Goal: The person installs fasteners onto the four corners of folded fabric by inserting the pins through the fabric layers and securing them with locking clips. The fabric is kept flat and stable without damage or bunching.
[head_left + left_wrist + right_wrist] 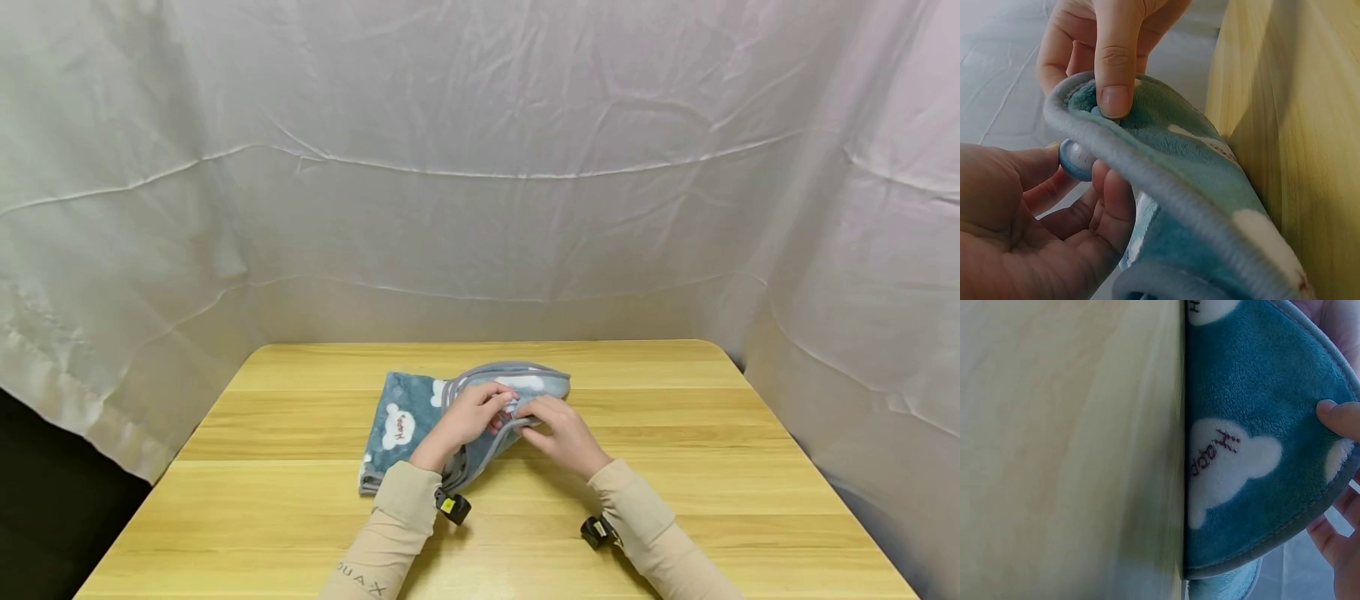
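A fuzzy teal blanket (420, 400) with white bear shapes and grey edging lies folded on the table, its right part lifted and curled between both hands. My left hand (472, 414) pinches a small round piece (1077, 157) with a blue rim and a pale face, like a button or clip, just outside the grey edge. Opposite it, my right hand (561, 431) grips the blanket's edge. Its thumb rests on a ribbed blue bit (1105, 117) inside the fold, mostly hidden. In the right wrist view the blanket's curved flap (1241, 394) hangs with fingers along its edge.
The wooden table (675, 400) spreads around the blanket on all sides. Pale hanging cloth (480, 233) encloses the back and both sides. A small black camera sits on each wrist, near the tan sleeves (637, 504).
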`<state>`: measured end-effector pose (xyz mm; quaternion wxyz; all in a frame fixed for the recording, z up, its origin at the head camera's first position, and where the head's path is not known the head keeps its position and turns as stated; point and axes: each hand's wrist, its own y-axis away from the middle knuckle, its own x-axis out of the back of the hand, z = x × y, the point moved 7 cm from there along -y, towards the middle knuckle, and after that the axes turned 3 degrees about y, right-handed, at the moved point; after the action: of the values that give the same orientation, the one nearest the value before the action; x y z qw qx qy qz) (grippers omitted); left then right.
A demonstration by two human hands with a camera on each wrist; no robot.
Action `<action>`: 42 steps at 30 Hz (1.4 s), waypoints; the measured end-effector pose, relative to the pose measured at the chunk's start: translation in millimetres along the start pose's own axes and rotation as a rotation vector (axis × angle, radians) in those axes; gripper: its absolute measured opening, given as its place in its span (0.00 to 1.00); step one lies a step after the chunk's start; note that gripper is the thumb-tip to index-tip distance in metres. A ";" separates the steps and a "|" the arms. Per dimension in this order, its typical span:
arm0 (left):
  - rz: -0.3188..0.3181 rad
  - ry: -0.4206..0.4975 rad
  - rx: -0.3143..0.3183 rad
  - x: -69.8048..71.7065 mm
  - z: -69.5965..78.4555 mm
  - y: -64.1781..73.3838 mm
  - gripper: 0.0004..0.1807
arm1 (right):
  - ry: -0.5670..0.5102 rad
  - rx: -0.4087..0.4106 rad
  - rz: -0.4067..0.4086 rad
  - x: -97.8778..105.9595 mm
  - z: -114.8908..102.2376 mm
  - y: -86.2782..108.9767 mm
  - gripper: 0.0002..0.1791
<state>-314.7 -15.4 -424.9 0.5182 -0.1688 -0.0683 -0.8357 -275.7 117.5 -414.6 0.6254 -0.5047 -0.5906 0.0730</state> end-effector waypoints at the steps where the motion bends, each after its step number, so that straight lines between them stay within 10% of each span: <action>1: -0.001 0.000 0.000 0.0 -0.1 0.1 0.17 | -0.002 -0.002 0.004 0.4 -0.1 -0.2 0.14; 30: -0.033 -0.065 0.050 4.5 4.7 8.5 0.17 | 0.028 0.046 0.001 5.1 -1.6 -1.2 0.13; 42: 0.189 -0.342 0.091 77.0 5.7 39.3 0.08 | -0.025 0.029 -0.163 14.5 1.4 2.0 0.12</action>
<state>-309.8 -96.5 -394.8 0.5821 -0.2906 -0.1770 -0.7385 -271.6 129.2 -406.7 0.6292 -0.4449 -0.6362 0.0366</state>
